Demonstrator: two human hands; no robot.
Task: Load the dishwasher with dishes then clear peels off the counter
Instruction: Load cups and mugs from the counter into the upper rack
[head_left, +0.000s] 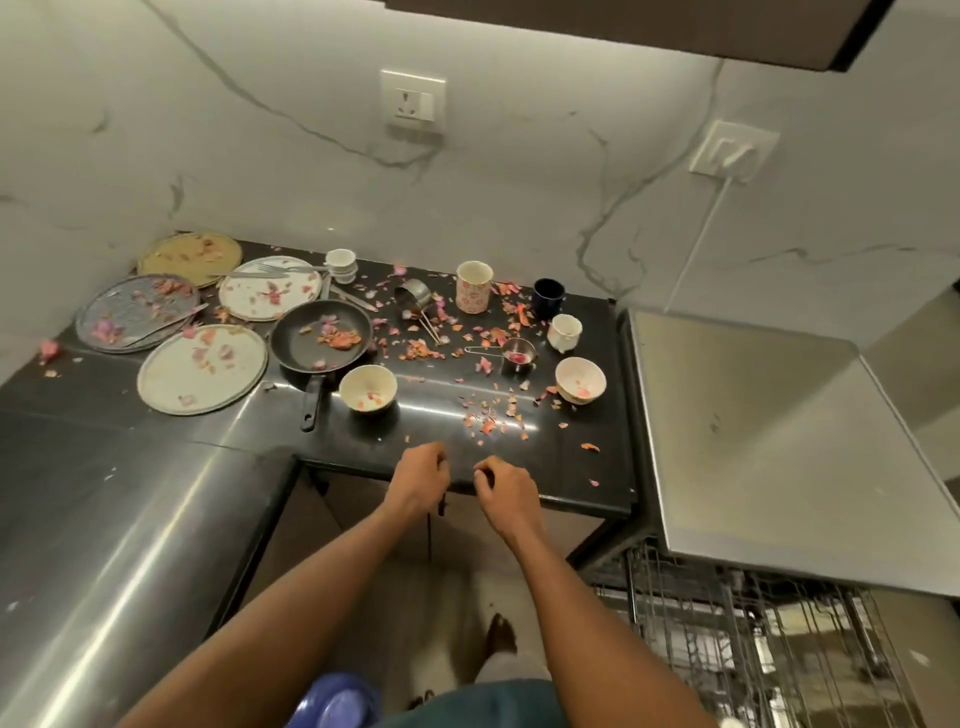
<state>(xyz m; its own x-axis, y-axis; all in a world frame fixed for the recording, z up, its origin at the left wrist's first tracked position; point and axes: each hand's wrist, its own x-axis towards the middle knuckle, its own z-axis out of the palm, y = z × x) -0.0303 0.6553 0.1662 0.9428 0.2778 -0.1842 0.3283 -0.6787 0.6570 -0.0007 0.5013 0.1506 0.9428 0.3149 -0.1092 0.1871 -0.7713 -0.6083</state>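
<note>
Hovering over the worktop's (571, 467) near edge, the left hand (420, 480) and the right hand (503, 488) are both holding nothing, fingers loosely curled. Loading is seemingly only beginning: the dishwasher rack (753, 639) is sitting pulled out at the right, with no dishes showing in it. Lying nearest are two bowls (368, 388), then the pan (322, 343) and plates (202, 369) toward the left corner, with cups (474, 287) along the far edge. Peels (488, 415) are scattering everywhere between. Next is probably reaching for a near bowl, tipping scraps out before racking.
</note>
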